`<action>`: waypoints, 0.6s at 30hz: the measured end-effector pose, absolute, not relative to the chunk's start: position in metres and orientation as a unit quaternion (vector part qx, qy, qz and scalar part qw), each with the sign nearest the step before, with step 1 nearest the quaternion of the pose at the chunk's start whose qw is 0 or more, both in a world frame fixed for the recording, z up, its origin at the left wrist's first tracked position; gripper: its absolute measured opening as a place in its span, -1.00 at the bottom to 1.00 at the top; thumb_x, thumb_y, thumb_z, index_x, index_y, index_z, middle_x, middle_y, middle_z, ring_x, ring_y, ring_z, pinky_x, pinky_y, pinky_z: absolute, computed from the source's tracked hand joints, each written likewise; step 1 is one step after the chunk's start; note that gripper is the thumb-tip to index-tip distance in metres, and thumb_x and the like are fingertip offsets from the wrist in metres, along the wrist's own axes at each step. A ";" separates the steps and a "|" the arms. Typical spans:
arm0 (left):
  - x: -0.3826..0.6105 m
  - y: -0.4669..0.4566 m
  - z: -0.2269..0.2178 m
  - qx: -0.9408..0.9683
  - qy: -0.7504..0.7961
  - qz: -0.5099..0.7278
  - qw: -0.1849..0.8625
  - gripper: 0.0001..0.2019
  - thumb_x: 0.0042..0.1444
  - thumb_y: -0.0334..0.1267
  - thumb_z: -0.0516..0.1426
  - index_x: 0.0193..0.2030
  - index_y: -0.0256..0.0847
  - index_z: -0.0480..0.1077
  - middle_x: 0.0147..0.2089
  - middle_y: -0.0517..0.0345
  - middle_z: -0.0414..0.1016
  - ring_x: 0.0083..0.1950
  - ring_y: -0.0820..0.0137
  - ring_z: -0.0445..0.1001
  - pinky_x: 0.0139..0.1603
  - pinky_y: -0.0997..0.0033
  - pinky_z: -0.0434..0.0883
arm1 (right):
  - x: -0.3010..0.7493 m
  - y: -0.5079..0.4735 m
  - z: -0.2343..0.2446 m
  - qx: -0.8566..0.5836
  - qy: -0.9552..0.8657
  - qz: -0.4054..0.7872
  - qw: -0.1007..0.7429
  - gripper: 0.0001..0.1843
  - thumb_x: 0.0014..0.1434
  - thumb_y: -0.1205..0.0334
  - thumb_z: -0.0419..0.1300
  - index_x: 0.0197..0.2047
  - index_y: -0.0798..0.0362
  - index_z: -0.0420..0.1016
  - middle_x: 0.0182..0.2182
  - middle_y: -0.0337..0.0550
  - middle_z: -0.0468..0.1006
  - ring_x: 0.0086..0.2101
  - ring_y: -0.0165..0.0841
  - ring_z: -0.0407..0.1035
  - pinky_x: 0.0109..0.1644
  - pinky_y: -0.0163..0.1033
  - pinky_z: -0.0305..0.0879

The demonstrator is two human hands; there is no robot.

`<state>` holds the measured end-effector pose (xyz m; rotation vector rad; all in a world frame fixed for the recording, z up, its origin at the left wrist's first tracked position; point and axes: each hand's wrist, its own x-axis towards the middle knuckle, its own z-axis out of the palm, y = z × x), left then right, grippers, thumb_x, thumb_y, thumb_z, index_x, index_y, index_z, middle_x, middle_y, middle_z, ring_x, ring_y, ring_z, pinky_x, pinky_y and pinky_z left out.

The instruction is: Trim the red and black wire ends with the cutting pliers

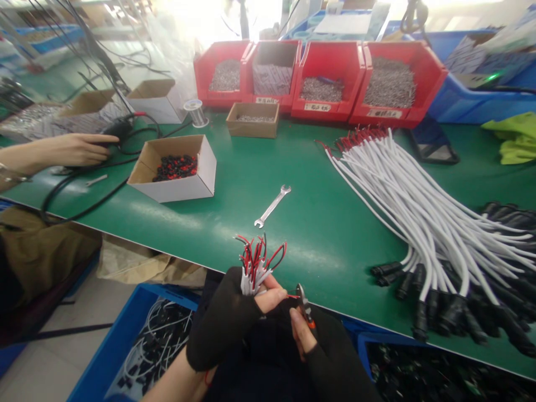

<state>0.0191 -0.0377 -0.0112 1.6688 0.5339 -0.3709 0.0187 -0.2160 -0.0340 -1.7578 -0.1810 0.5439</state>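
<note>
At the table's near edge my left hand (238,312), in a black fingerless glove, is closed around a bundle of white cables (251,283). Stripped red and black wire ends (256,257) fan out above the fist. A single red wire (293,296) sticks out sideways past my left thumb. My right hand (304,329), also gloved, grips a pair of pliers or cutters (305,304) with orange on the handle. Their jaws are at the end of that red wire; whether they are closed on it is too small to tell. An open-ended wrench (272,206) lies beyond my hands.
Many white cables with black connectors (419,201) lie piled at right. Red bins (329,84) of small metal parts line the back. An open box (176,173) of red and black pieces stands left, near another person's hand (84,149). Blue crates (142,335) sit below the table.
</note>
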 end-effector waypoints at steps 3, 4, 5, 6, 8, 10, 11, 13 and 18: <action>0.020 -0.039 -0.010 0.732 0.238 -0.155 0.619 -0.82 0.02 -0.17 0.27 -0.46 -0.25 0.50 -0.50 0.19 0.50 -0.41 0.38 0.44 -0.38 0.43 0.33 | 0.017 -0.214 -0.041 -0.760 -0.039 0.236 0.605 -0.51 0.39 -0.14 0.18 -0.48 -0.05 0.55 -0.59 -0.19 0.51 -0.56 -0.33 0.43 -0.41 -0.28 0.44; 0.020 -0.039 -0.010 0.737 0.238 -0.154 0.614 -0.82 0.03 -0.18 0.27 -0.45 -0.25 0.50 -0.49 0.19 0.50 -0.41 0.37 0.44 -0.37 0.43 0.34 | 0.015 -0.214 -0.045 -0.749 -0.016 0.245 0.615 -0.46 0.36 -0.17 0.21 -0.56 -0.03 0.48 -0.66 -0.21 0.44 -0.61 -0.35 0.37 -0.46 -0.29 0.39; 0.020 -0.039 -0.010 0.740 0.239 -0.154 0.609 -0.83 0.04 -0.19 0.27 -0.44 -0.25 0.50 -0.48 0.19 0.51 -0.40 0.38 0.45 -0.36 0.43 0.34 | 0.014 -0.214 -0.048 -0.734 0.007 0.257 0.629 -0.42 0.34 -0.19 0.22 -0.60 -0.02 0.42 -0.70 -0.24 0.37 -0.64 -0.37 0.33 -0.50 -0.30 0.35; 0.020 -0.038 -0.010 0.742 0.241 -0.152 0.607 -0.84 0.04 -0.20 0.27 -0.42 -0.25 0.51 -0.47 0.19 0.51 -0.39 0.38 0.45 -0.35 0.43 0.35 | 0.012 -0.214 -0.051 -0.715 0.026 0.269 0.644 -0.41 0.34 -0.20 0.21 -0.60 -0.01 0.39 -0.73 -0.26 0.34 -0.66 -0.37 0.31 -0.52 -0.30 0.32; 0.020 -0.037 -0.011 0.743 0.239 -0.152 0.607 -0.84 0.06 -0.20 0.28 -0.41 -0.25 0.51 -0.45 0.20 0.52 -0.38 0.38 0.46 -0.34 0.43 0.35 | 0.009 -0.214 -0.055 -0.684 0.042 0.285 0.670 -0.44 0.36 -0.22 0.17 -0.53 -0.01 0.40 -0.73 -0.27 0.36 -0.67 -0.35 0.32 -0.53 -0.28 0.32; 0.020 -0.036 -0.012 0.738 0.223 -0.155 0.618 -0.81 0.09 -0.18 0.28 -0.43 -0.25 0.50 -0.47 0.21 0.50 -0.39 0.39 0.44 -0.36 0.43 0.33 | 0.008 -0.215 -0.054 -0.678 0.045 0.274 0.680 -0.51 0.36 -0.19 0.17 -0.45 -0.02 0.43 -0.68 -0.26 0.44 -0.62 -0.30 0.40 -0.48 -0.24 0.38; 0.020 -0.036 -0.013 0.732 0.213 -0.157 0.627 -0.80 0.10 -0.17 0.27 -0.44 -0.25 0.49 -0.48 0.22 0.48 -0.41 0.41 0.42 -0.38 0.44 0.32 | 0.008 -0.216 -0.052 -0.679 0.045 0.264 0.684 -0.56 0.35 -0.15 0.20 -0.42 -0.01 0.46 -0.65 -0.25 0.48 -0.59 -0.28 0.44 -0.43 -0.22 0.41; 0.019 -0.036 -0.013 0.717 0.192 -0.161 0.650 -0.78 0.12 -0.16 0.27 -0.44 -0.26 0.50 -0.51 0.23 0.45 -0.43 0.43 0.39 -0.41 0.46 0.28 | 0.009 -0.218 -0.047 -0.682 0.042 0.237 0.691 -0.70 0.33 -0.04 0.26 -0.32 -0.01 0.52 -0.59 -0.24 0.55 -0.53 -0.27 0.48 -0.34 -0.21 0.44; 0.014 -0.037 -0.007 0.677 0.139 -0.181 0.700 -0.80 0.13 -0.21 0.27 -0.44 -0.27 0.52 -0.49 0.22 0.48 -0.43 0.46 0.36 -0.39 0.49 0.25 | 0.009 -0.209 -0.036 -0.676 0.031 0.131 0.724 -0.88 0.30 0.24 0.32 -0.08 -0.08 0.57 -0.49 -0.35 0.58 -0.47 -0.37 0.52 -0.29 -0.29 0.43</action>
